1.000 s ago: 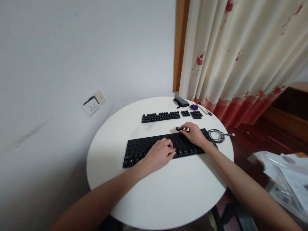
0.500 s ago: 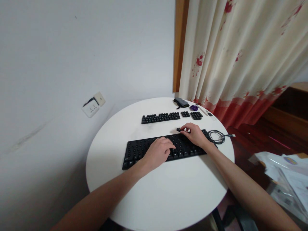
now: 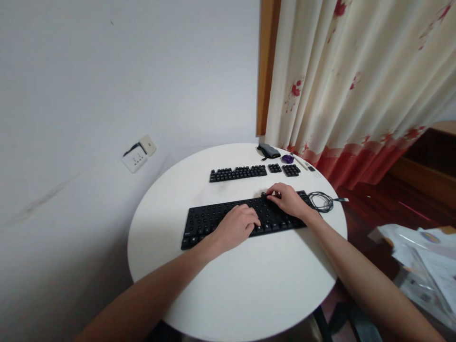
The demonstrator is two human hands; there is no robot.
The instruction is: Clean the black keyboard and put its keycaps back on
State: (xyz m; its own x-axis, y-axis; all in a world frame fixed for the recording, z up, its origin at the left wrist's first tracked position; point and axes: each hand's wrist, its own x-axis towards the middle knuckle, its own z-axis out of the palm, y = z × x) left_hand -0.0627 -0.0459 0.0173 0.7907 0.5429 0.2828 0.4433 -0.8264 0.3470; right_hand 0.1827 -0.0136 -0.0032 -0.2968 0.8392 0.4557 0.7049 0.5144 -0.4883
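Note:
A black keyboard (image 3: 199, 218) lies on the round white table, most of its upper rows bare of keycaps. Keycaps still sit along its bottom row. My left hand (image 3: 238, 224) rests on the middle of the keyboard, palm down, its bent fingers lying over the lower keys. At the keyboard's far edge my right hand (image 3: 286, 199) is closed in a pinch. A small black piece that looks like a keycap (image 3: 263, 194) pokes out past its fingertips; the rest is hidden by the fingers.
Behind the keyboard stand removed keycaps in a long block (image 3: 238, 174) and two smaller blocks (image 3: 274, 168) (image 3: 291, 170). A grey pouch (image 3: 269, 151) and a purple item (image 3: 288, 159) lie at the back. A coiled cable (image 3: 322, 202) is at the right, near the table edge.
My right fingers have tipped the small black piece, so less of it shows and it sits slightly lower, at the keyboard's far edge. My left hand has barely shifted.

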